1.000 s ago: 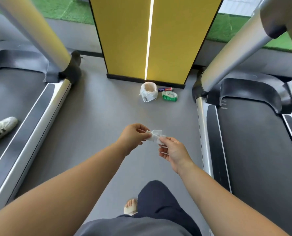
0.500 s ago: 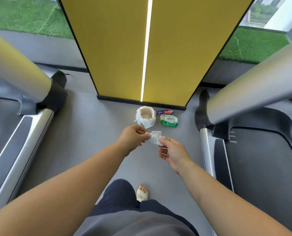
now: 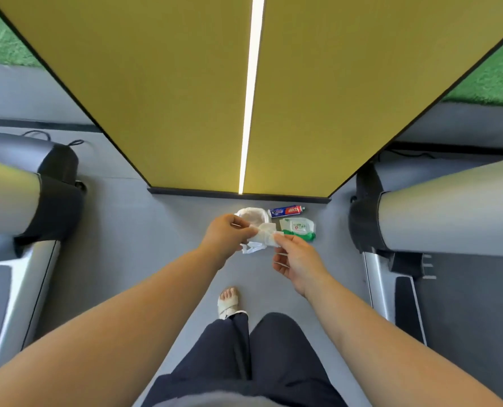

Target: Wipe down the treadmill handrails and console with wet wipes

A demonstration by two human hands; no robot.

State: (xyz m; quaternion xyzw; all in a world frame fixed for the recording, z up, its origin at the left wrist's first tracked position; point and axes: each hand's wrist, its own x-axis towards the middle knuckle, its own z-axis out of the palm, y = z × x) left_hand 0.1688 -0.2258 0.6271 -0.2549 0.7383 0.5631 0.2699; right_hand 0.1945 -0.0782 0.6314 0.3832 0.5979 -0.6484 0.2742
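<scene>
Both arms reach forward over the grey floor (image 3: 144,230) between two treadmills; the left hand (image 3: 225,237) and the right hand (image 3: 298,261) hold a crumpled white wet wipe (image 3: 266,236) between them, in the air above the floor; the left hand's fingers (image 3: 240,221) are curled and pinch the wipe's left end; the right hand pinches the right end between thumb and forefinger, with its other fingers (image 3: 280,259) loosely bent and slightly apart underneath.

On the floor beyond the hands, at the foot of a yellow pillar (image 3: 171,83) with a bright light strip (image 3: 249,98) down its middle, stand three things close together: a small bin lined with a white plastic bag (image 3: 251,215), partly hidden by the wipe; a red and blue tube (image 3: 287,211) lying flat just beside it; a green and white wet-wipe pack (image 3: 297,226) just in front of the tube.

The left treadmill's silver upright (image 3: 6,198) meets a black base at the left edge; the right treadmill's upright (image 3: 450,212) does the same at the right; below, dark trousers (image 3: 244,362) and a foot in a white sandal (image 3: 228,302).
</scene>
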